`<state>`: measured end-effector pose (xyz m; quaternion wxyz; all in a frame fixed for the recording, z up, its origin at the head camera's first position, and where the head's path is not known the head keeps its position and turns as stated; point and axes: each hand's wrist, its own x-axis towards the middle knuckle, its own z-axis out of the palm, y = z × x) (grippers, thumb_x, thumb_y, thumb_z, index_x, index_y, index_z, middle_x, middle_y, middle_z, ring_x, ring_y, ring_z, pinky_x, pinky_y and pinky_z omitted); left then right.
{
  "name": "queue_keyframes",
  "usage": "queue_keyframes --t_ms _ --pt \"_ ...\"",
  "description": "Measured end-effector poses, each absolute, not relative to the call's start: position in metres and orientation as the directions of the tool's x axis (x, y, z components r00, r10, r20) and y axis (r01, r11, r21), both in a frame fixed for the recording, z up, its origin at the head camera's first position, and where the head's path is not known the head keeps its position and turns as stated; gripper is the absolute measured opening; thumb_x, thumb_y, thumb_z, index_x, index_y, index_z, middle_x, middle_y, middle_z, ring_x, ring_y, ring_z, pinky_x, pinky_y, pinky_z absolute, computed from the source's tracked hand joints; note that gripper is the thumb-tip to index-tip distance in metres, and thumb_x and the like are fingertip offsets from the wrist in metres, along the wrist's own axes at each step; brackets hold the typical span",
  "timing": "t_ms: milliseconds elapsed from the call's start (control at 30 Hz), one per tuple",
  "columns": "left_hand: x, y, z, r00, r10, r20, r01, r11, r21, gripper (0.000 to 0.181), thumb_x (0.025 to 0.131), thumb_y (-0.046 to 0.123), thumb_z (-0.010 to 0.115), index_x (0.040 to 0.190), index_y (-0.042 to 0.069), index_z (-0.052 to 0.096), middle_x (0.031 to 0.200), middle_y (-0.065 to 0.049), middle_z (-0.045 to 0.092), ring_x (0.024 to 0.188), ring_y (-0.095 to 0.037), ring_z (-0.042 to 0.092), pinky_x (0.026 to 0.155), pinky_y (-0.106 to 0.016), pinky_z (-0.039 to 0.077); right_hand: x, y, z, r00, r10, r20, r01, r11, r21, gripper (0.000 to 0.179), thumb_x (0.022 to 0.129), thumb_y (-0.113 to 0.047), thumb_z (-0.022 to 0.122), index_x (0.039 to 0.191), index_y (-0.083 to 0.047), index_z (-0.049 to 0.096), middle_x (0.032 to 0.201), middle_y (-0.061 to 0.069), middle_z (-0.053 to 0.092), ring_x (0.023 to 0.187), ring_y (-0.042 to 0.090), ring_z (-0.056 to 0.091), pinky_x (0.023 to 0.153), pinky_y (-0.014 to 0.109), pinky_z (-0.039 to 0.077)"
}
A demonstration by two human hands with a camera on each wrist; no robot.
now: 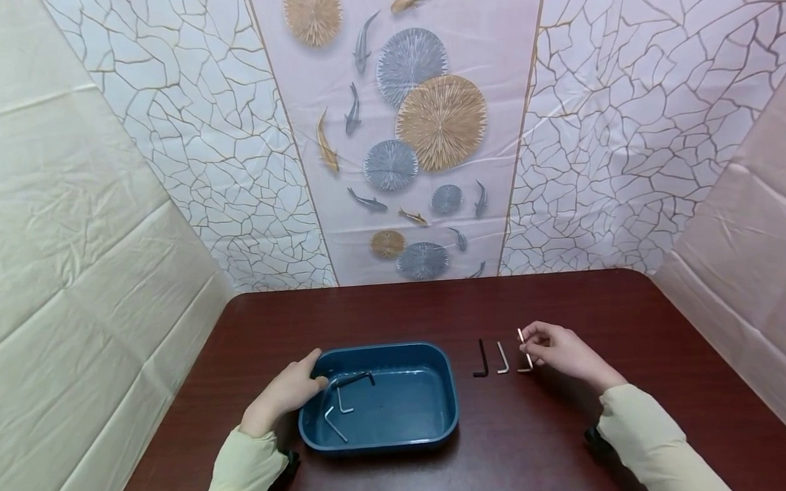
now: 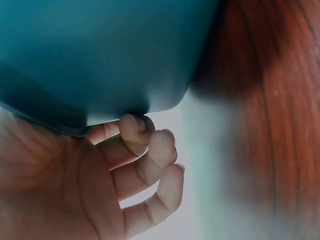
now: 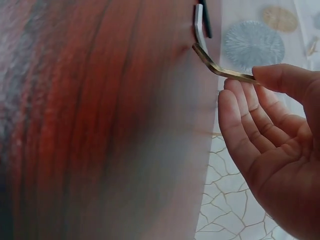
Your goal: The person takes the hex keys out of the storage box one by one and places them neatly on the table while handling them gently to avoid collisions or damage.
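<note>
My right hand (image 1: 561, 350) pinches a brass-coloured hex key (image 3: 235, 76) between thumb and fingers, its short bent end pointing left near the tabletop. To its left lie a silver hex key (image 1: 502, 358) and a black hex key (image 1: 483, 358), side by side. My left hand (image 1: 290, 388) grips the left end of a blue plastic tray (image 1: 453, 414), thumb over the rim and the other fingers against the outer wall. Inside the tray, toward its left end, are a dark hex key (image 1: 352, 378) and two silver ones, the upper (image 1: 341, 400) and the lower (image 1: 336, 425).
The dark red wooden table (image 1: 522, 452) carries everything. Behind it hangs a patterned cloth (image 1: 427, 203) with fish and round leaf shapes. Pale cloth walls, left (image 1: 106, 264) and right (image 1: 737, 250), slant in on both sides.
</note>
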<state>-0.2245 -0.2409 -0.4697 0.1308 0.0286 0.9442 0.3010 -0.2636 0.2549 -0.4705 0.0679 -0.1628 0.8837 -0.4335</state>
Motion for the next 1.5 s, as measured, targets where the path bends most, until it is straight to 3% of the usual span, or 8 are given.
queue_keyframes --t_ms 800,1500 --pt "-0.222 -0.240 -0.467 -0.964 0.118 -0.240 -0.040 0.825 0.563 0.068 0.098 0.018 0.059 0.157 0.000 0.030 0.150 -0.025 0.045 0.131 -0.040 0.050 0.103 -0.061 0.042 -0.266 0.249 -0.479 -0.962 -0.267 -0.056 -0.152 0.695 -0.703 0.030 0.098 -0.004 0.059 0.120 0.015 0.057 0.090 0.015 0.068 0.069 0.020 0.065 0.061 0.035 0.055" --pt "-0.224 -0.240 -0.467 -0.961 0.112 -0.254 -0.052 0.825 0.563 0.067 0.098 0.018 0.058 0.157 0.000 0.030 0.150 -0.025 0.045 0.129 -0.040 0.050 0.103 -0.061 0.042 -0.269 0.244 -0.476 -0.961 -0.251 -0.117 -0.116 0.749 -0.652 0.027 0.098 -0.005 0.057 0.115 0.016 0.058 0.086 0.012 0.065 0.065 0.017 0.063 0.061 0.035 0.056"
